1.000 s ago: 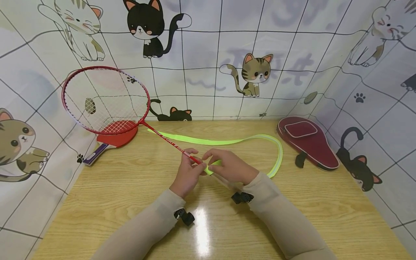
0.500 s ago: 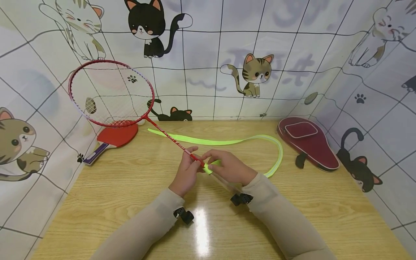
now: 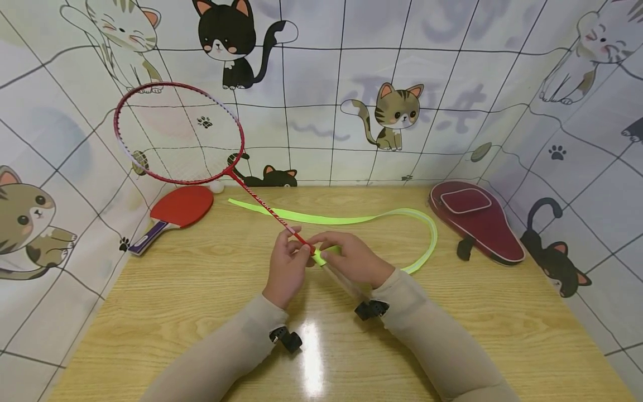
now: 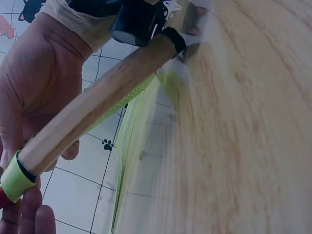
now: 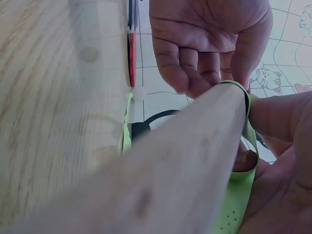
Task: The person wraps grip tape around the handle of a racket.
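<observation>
A red badminton racket (image 3: 261, 204) slants up to the left, its strung head raised in front of the wall. My left hand (image 3: 287, 267) holds it low on the shaft, where the red cone meets the handle. The bare wooden handle (image 4: 97, 107) points back toward me. A neon yellow-green grip tape (image 4: 17, 179) circles the top of that handle. My right hand (image 3: 355, 259) pinches the tape just beside the handle, thumb and fingers curled. From there the perforated strip (image 5: 236, 200) runs off, and its long tail (image 3: 321, 218) curves over the table.
At the back left of the table (image 3: 166, 312) lies a red table tennis bat (image 3: 185, 206), with a white ball (image 3: 216, 187) beside it. A dark red paddle case (image 3: 474, 220) lies at the right. Behind stands a wall (image 3: 311, 72) with cat drawings.
The racket head has swung up and to the right, uncovering the bat and the ball. Both hands have moved only slightly, still on the shaft and the tape.
</observation>
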Demonstrator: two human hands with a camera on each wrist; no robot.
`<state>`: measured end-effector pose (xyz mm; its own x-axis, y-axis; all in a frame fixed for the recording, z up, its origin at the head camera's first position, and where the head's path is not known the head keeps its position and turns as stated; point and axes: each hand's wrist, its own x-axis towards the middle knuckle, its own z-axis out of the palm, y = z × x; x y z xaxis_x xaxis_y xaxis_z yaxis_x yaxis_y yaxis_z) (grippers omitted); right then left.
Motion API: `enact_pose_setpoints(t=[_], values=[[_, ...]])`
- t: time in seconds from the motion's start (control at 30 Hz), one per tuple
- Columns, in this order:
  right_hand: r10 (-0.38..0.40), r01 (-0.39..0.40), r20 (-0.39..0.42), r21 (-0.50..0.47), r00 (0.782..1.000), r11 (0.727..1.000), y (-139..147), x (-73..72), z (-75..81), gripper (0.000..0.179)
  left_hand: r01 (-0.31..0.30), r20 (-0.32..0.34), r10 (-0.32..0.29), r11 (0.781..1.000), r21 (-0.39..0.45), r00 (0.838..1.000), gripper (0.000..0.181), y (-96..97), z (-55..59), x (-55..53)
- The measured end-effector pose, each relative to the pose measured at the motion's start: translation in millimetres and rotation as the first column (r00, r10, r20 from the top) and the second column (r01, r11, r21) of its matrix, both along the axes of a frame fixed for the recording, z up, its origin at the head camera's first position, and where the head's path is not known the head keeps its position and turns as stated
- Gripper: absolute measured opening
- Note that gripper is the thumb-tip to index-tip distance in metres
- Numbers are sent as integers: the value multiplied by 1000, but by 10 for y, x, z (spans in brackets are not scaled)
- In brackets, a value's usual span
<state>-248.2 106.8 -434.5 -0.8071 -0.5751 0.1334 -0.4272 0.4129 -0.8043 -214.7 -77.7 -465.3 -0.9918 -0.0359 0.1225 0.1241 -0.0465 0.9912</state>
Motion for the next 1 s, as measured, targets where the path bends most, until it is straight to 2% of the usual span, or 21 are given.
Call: enact_pose_setpoints(t=[0.1,0.23,0.53,0.67,1.0], values=[[-12,12,9,-9,1000,1000,-4,-2,-5,40,-44,27,44,999,1,999,37,17,18,22],[-24,24,6,-18,1000,1000,-5,0,-7,41,-70,51,70,997,-12,996,35,32,26,45],[-31,31,-32,-14,999,999,-48,16,-24,34,-3,77,12,993,-114,997,51,45,26,69],[-22,22,-55,-4,998,1000,-54,3,-47,32,-8,70,16,993,-115,997,49,40,12,63],[1,-1,-23,4,1000,1000,-30,8,-22,36,-22,68,29,994,-104,997,42,37,-11,49]])
